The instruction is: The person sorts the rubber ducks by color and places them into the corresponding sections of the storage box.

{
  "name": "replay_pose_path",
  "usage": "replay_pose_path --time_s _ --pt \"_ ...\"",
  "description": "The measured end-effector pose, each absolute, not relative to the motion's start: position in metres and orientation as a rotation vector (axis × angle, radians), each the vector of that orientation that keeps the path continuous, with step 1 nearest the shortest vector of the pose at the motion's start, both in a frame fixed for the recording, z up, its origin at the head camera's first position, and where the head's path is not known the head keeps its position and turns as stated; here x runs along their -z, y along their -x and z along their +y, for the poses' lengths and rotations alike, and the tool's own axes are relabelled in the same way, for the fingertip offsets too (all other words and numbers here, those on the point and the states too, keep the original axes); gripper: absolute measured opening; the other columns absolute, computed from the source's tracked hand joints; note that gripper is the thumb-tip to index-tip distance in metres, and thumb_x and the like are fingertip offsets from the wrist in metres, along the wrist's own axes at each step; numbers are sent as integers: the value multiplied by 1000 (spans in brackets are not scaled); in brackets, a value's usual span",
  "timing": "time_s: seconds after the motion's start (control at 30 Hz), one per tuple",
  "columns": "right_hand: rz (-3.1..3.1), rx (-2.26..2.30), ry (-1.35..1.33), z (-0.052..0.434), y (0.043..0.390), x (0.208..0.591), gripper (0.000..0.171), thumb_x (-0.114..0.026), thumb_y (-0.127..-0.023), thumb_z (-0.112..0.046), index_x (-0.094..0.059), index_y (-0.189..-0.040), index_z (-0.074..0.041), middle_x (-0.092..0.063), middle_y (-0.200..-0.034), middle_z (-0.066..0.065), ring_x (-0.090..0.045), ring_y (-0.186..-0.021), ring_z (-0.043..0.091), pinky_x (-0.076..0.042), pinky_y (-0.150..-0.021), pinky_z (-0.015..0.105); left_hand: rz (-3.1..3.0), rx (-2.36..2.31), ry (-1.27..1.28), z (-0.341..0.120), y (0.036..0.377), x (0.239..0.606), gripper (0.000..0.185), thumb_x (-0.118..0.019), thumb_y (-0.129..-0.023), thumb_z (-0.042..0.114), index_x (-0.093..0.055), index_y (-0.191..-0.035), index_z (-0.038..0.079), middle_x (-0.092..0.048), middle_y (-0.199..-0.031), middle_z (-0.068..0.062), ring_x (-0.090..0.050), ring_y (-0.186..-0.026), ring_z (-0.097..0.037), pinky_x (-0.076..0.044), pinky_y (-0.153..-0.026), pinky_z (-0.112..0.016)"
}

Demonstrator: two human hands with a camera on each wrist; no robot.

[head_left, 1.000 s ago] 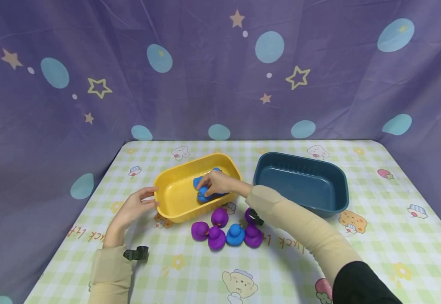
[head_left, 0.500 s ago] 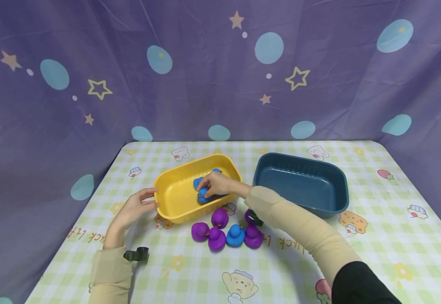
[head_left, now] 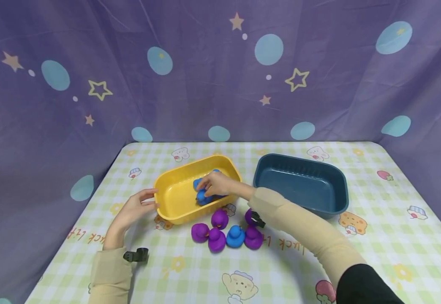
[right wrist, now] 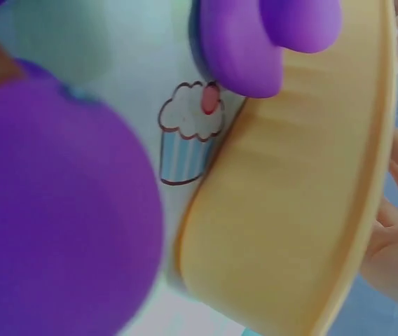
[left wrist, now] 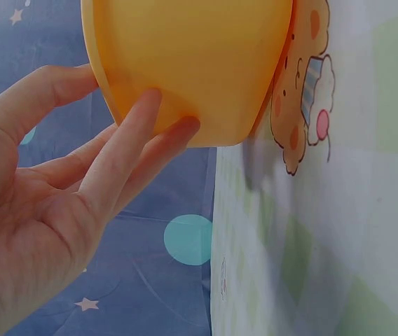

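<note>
My right hand (head_left: 217, 184) reaches into the yellow plastic basin (head_left: 175, 217) and pinches a blue toy duck (head_left: 203, 197) between thumb and fingers. More blue ducks lie around it there, partly covered by the hand. At the basin's left end my left hand (head_left: 131, 209) holds the rim. In the left wrist view, fingertips of the left hand (left wrist: 66, 189) press the outer wall while another digit meets the rim. The right wrist view shows neither the right hand nor its duck, only the basin's side and purple ducks near the camera.
Several purple ducks (head_left: 216, 240) and one blue duck (head_left: 235, 236) sit on the checked tablecloth (head_left: 190, 278) in front of the yellow basin. To its right stands a dark teal basin (head_left: 304, 207). A purple patterned curtain (head_left: 213, 76) hangs behind and beside the table.
The pinched blue duck has shifted and turned slightly to the left under the right hand's fingers. My left hand keeps its place on the yellow basin.
</note>
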State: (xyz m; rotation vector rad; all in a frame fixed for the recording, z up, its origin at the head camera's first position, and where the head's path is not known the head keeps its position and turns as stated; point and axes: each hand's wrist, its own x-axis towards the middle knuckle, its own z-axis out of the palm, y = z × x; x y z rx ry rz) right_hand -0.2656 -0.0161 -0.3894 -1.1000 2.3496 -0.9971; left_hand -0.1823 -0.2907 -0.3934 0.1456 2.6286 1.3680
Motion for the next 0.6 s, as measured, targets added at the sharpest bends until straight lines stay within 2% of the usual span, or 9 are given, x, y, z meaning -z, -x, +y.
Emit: replay_pose_path --time_s 0.33,0.6 --pt "2376 959 1232 1 251 377 26 -66 -80 -2 -66 -106 1 -67 -104 12 -63 -94 23 -49 -77 18 2629 -1378 -151 -292 183 393 55 -58 -87 10 -35 -133 -9 -39 -132 -33 -53 -109 -42 -46 -90 -42" --pt "2335 1022 1236 18 231 373 26 -63 -82 -4 -64 -108 2 -65 -109 14 -60 -100 30 -49 -86 34 2622 -1384 -157 -292 183 394 55 -59 -87 10 -36 -133 -9 -39 -132 -33 -53 -109 -42 -45 -90 -43"
